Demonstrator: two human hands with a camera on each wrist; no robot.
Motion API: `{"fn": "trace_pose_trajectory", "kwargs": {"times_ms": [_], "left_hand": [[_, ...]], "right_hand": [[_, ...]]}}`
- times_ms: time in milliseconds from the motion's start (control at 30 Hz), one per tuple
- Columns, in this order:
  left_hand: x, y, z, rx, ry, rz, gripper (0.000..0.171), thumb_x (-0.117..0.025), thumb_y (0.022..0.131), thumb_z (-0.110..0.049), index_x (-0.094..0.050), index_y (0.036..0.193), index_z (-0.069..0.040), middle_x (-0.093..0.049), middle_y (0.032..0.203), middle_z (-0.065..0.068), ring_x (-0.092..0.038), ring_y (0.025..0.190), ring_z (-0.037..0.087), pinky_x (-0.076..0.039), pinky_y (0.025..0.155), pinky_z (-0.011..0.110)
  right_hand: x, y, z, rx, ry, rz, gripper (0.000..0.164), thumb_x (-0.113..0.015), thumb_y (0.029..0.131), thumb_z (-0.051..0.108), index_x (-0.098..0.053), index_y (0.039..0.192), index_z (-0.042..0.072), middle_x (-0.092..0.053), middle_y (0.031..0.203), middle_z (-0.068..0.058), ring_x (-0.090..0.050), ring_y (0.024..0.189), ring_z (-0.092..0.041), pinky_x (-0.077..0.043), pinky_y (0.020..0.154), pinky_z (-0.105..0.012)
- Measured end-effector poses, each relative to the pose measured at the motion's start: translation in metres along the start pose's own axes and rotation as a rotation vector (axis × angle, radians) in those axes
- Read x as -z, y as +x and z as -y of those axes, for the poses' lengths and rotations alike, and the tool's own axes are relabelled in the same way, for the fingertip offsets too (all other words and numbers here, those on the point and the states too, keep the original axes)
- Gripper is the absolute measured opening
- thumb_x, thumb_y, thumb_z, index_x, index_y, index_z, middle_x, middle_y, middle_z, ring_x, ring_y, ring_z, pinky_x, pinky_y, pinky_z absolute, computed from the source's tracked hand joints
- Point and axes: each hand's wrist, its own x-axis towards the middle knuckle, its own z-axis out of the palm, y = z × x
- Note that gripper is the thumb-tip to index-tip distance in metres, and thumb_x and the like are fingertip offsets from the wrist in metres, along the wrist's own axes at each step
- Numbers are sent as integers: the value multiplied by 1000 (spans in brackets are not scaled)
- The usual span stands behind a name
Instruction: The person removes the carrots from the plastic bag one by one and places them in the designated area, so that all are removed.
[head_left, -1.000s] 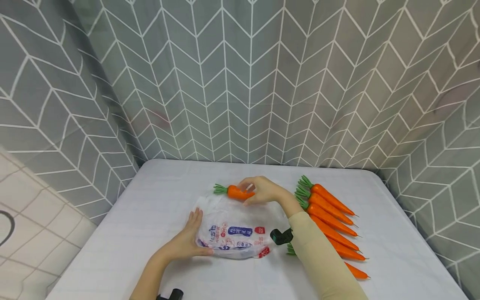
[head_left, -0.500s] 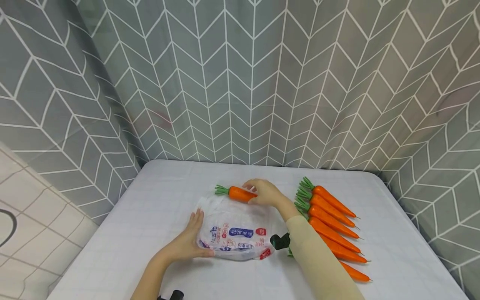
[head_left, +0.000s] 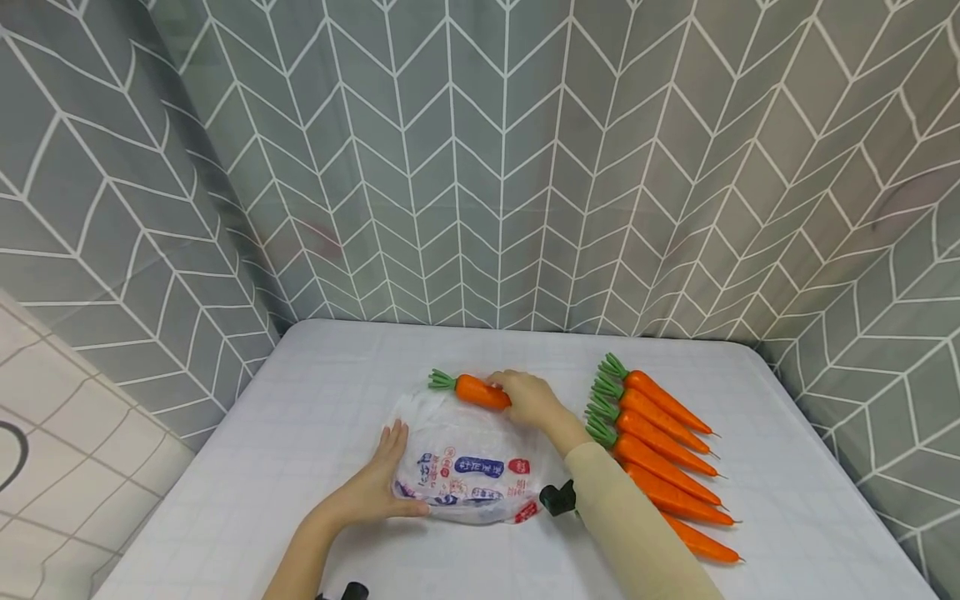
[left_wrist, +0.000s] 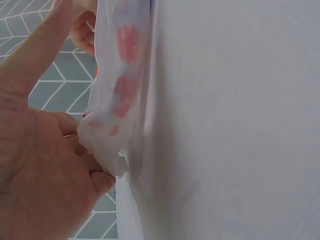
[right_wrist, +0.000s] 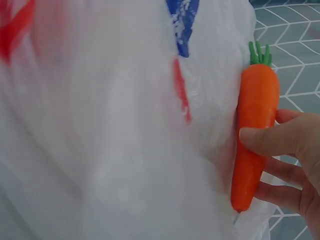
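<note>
A white plastic bag with blue and red print lies in the middle of the table. Along its far edge rests an orange carrot, green leaf stubs to the left. My right hand grips this carrot near its tapered end; the right wrist view shows the thumb across the carrot and fingers behind it. With fingers spread, my left hand rests against the bag's left side. In the left wrist view, the fingers of the left hand touch the crumpled bag edge.
Several orange carrots lie in a row to the right, leaf stubs pointing left, some partly behind my right sleeve. A white cloth covers the table. Grey patterned curtains surround its back and sides.
My right hand has shifted slightly right and nearer to me along the carrot, uncovering more of it. The carrot, the bag and my left hand stay nearly where they were.
</note>
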Motion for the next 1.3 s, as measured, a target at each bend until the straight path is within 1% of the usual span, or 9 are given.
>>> {"fn": "trace_pose_trajectory", "kwargs": {"times_ms": [200,333,467,633,833,933,1033,1167,1300], "left_hand": [[0,-1,-1,-7,0,3,127,-84,69,-46,-1,151,4,12,157,22,14,142,40,-4,112,57],[0,-2,-1,-8,5,4,127,-84,69,-46,-2,151,5,13,157,22,14,142,41,-4,112,57],[-1,-1,-2,-1,-2,4,126,-84,69,-46,-4,151,5,13,157,21,14,142,41,-5,112,57],[0,0,-2,8,1,4,124,-84,69,-48,-6,151,5,12,157,21,14,143,41,-6,112,57],[0,0,-3,-5,-9,6,124,-84,69,-46,-6,150,6,11,157,23,13,142,42,-5,111,57],[1,-1,-4,-6,-13,3,124,-84,69,-44,-7,150,7,11,157,23,13,142,43,-5,111,58],[1,-1,-5,-4,-15,2,123,-85,69,-44,-7,150,6,11,157,23,13,142,43,-6,111,58],[1,-1,-6,4,-15,1,124,-85,69,-44,-7,151,6,11,157,23,13,142,43,-6,111,59],[1,-2,-7,7,-16,3,124,-85,69,-44,-7,151,6,11,157,24,13,142,44,-6,111,59]], "right_hand": [[-4,-2,-4,34,-7,-15,52,-71,81,-4,-58,129,12,-64,121,-9,-60,108,-30,-46,97,-45],[-2,-2,-4,78,8,-59,55,-68,80,-8,-56,129,13,-64,119,-9,-61,105,-28,-48,96,-44],[6,-1,1,140,47,-112,57,-66,79,-10,-54,130,14,-65,117,-8,-62,102,-27,-50,93,-41],[23,-3,11,207,133,-134,55,-71,81,-4,-54,131,11,-65,114,-9,-63,99,-24,-53,88,-40],[39,-10,21,193,218,-137,53,-70,82,-2,-54,131,12,-66,113,-7,-63,96,-22,-55,84,-38],[45,-15,24,201,253,-137,53,-70,83,-2,-54,131,11,-65,114,-9,-64,96,-23,-55,83,-42],[49,-22,26,209,280,-135,53,-69,84,-2,-52,132,12,-65,116,-9,-64,97,-24,-56,83,-43],[53,-30,26,217,300,-137,54,-69,84,-1,-51,134,12,-64,118,-9,-64,99,-25,-56,81,-41],[56,-37,24,209,324,-148,55,-70,83,-2,-51,133,11,-64,116,-10,-64,98,-26,-57,78,-40]]}}
